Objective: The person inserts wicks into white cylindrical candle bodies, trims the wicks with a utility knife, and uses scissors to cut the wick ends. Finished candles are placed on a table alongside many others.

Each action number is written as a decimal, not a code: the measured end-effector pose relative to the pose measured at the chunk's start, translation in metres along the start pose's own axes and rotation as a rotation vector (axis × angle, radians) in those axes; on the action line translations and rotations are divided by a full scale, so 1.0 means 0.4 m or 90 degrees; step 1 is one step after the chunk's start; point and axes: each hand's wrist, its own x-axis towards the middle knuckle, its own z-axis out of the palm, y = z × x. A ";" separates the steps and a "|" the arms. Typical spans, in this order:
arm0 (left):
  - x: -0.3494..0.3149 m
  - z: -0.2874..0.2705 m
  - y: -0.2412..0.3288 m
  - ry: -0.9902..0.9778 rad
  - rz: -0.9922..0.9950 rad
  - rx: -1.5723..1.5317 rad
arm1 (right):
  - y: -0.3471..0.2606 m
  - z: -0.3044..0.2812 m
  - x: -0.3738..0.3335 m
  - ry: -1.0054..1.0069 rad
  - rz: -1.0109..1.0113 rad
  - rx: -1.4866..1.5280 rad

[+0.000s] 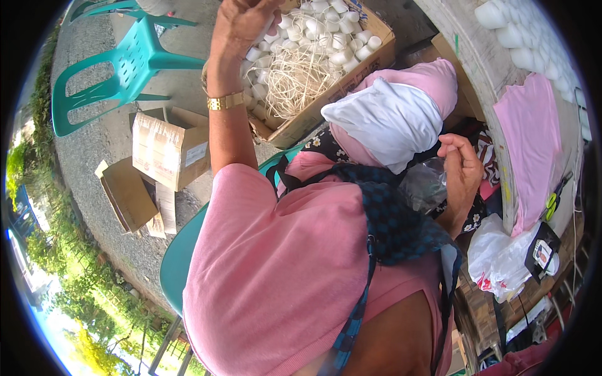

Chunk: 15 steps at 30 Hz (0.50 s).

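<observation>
My left hand (248, 20), with a gold watch (226, 101) on its wrist, is at the top edge beside an open cardboard box. Its fingers look curled and are partly cut off, so what they hold is hidden. The box (370, 62) holds many small white cylinders (342, 55) and a loose tangle of cream string (300, 84). My right hand (463, 166) is raised to the right of my lap, fingers bent together; I cannot make out anything in them. Beside it lies a clear plastic bag (426, 183). A white cloth (385, 119) covers pink fabric over my knee.
A grey table (483, 72) along the right carries white cylinders (523, 44), pink cloth (533, 125), green-handled scissors (552, 203) and a white plastic bag (498, 254). On the left are a green plastic chair (135, 62) and opened cardboard boxes (166, 150).
</observation>
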 end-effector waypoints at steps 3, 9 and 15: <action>-0.018 0.002 0.086 -0.025 0.034 -0.206 | -0.014 0.009 -0.002 -0.002 -0.003 0.002; -0.024 0.086 0.044 -0.303 -0.015 -0.509 | -0.050 0.020 0.029 -0.027 -0.084 0.043; -0.112 0.277 0.082 -0.455 -0.169 -0.730 | -0.109 0.081 0.096 0.038 -0.192 0.208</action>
